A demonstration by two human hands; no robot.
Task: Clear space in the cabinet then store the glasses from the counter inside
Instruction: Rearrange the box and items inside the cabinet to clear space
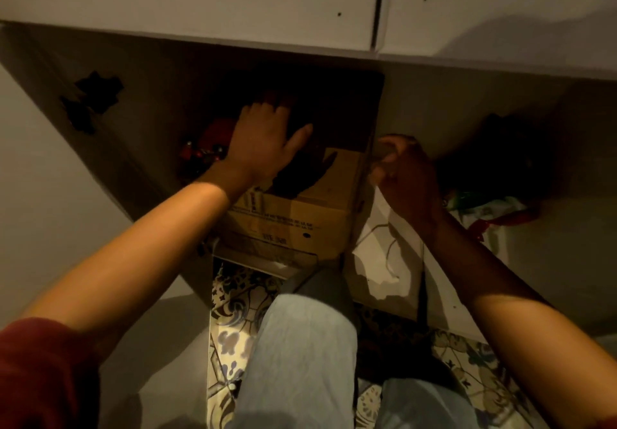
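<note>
I am low in front of an open cabinet (374, 121) that is dark inside. My left hand (267, 141) reaches into the left compartment with its fingers spread, above a cardboard box (300, 224) whose top is open. Its fingertips disappear into shadow. My right hand (410, 178) is curled round what looks like a clear glass (384, 153), held at the cabinet's centre divider in front of the right compartment. The dark hides most of the glass.
Red items (213, 141) sit left of the box, deep in the cabinet. The left door (83, 121) stands wide open. A colourful bag (487, 208) and a white panel (384, 255) lie in the right compartment. My knee (300, 345) rests on a patterned tile floor (230, 328).
</note>
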